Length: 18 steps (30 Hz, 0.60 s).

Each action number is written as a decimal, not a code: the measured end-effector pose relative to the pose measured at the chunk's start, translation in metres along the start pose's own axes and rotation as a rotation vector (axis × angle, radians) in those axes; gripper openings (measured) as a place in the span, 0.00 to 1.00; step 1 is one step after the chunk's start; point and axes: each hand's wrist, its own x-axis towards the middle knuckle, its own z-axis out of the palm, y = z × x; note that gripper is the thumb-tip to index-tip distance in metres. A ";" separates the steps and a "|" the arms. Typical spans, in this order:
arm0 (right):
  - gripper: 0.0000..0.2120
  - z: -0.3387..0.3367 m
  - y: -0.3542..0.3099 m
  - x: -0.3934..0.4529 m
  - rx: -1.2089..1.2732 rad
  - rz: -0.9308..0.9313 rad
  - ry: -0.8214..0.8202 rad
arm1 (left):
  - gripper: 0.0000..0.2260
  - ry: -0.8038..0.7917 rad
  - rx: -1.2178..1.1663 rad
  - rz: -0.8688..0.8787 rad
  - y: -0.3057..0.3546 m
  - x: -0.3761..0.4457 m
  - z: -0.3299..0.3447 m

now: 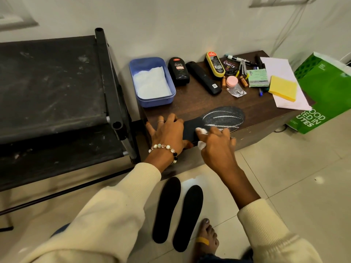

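- Head view: a black insole (216, 119) lies flat on the dark wooden table (190, 103), a little right of the frame's centre. Its long axis runs from the lower left, where both hands meet it, up to the right. The rounded toe end sits farthest from the hands and carries white streaks.
- The left hand (167, 133) lies with fingers spread and fairly straight over the near end of the insole and the table edge. It presses down and grips nothing.
- The right hand (218, 143) is just right of the left one, fingers curled, pinching a white wad (202, 130) against the insole's near half.
- The relation that matters: the streaked toe end lies up and to the right of the right hand, along the insole's length. The right hand is the nearer one, so a stroke that way would likely follow the long axis while the left hand pins the other end.
- A blue tub (157, 102) of white powder stands at the table's left end, above the left hand.
- Two more black insoles (167, 209) lie side by side on the tiled floor, low in the frame.
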 end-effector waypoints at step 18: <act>0.24 0.001 0.016 0.021 -0.008 0.176 0.049 | 0.31 -0.002 -0.006 -0.002 -0.001 -0.001 0.000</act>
